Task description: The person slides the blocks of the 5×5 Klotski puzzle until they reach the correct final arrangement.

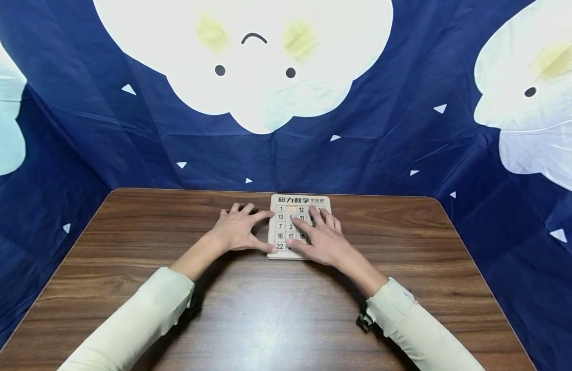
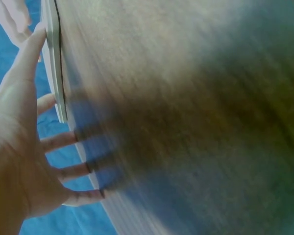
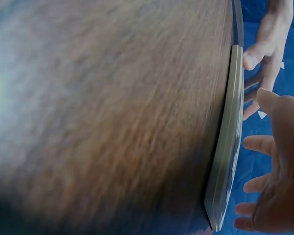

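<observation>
A pale number slide puzzle (image 1: pixel 276 254) lies flat near the table's far edge, with numbered square tiles and a dark title along its top. One gap shows in the top row, between tiles 1 and 12. My left hand (image 1: pixel 237 230) spreads its fingers at the puzzle's left side, thumb on the lower left corner and index finger at the upper left edge. Over the tiles on the right is my right hand (image 1: pixel 327 242), fingers extended, covering several of them. In the right wrist view its fingers (image 3: pixel 258 144) stand close above the puzzle's face; whether they touch is unclear.
The brown wood-grain table (image 1: pixel 267 314) spreads out in front of the puzzle, with a bright glare on it. Dark blue cloth (image 1: pixel 142 134) with white clouds and small triangles hangs behind the table and along both sides.
</observation>
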`<action>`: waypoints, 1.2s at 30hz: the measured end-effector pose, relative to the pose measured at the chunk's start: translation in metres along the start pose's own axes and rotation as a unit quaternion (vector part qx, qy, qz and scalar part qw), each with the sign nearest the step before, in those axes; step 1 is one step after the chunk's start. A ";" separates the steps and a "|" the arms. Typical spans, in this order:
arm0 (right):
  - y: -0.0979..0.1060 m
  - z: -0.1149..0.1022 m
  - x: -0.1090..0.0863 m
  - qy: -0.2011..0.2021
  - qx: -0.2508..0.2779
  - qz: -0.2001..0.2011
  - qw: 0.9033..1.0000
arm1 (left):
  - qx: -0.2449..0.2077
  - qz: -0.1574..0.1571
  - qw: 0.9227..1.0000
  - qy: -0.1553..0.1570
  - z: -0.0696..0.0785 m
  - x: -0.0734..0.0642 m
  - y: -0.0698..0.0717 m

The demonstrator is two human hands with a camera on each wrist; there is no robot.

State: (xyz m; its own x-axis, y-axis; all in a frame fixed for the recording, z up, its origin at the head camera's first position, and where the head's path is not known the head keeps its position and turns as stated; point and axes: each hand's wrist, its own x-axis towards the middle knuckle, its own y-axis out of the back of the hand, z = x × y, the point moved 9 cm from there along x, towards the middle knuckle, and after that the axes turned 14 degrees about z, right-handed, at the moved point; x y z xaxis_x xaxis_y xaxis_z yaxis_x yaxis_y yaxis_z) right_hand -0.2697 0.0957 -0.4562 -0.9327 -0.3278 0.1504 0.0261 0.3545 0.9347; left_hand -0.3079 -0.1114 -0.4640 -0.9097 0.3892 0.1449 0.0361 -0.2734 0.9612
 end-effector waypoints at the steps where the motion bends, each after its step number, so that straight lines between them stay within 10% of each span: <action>1: -0.001 0.000 0.001 -0.001 0.000 -0.002 1.000 | 0.000 -0.002 1.000 0.000 0.000 0.000 0.000; 36: -0.008 0.008 0.025 -0.052 0.009 -0.021 0.998 | -0.012 -0.013 1.000 0.013 0.001 0.001 -0.004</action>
State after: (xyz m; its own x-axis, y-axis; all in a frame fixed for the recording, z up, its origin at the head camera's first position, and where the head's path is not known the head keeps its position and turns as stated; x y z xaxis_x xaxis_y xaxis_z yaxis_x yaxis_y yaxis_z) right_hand -0.2961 0.0922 -0.4627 -0.9653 -0.2499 0.0759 -0.0195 0.3589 0.9332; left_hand -0.3089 -0.1092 -0.4678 -0.9206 0.3735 0.1143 0.0033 -0.2852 0.9585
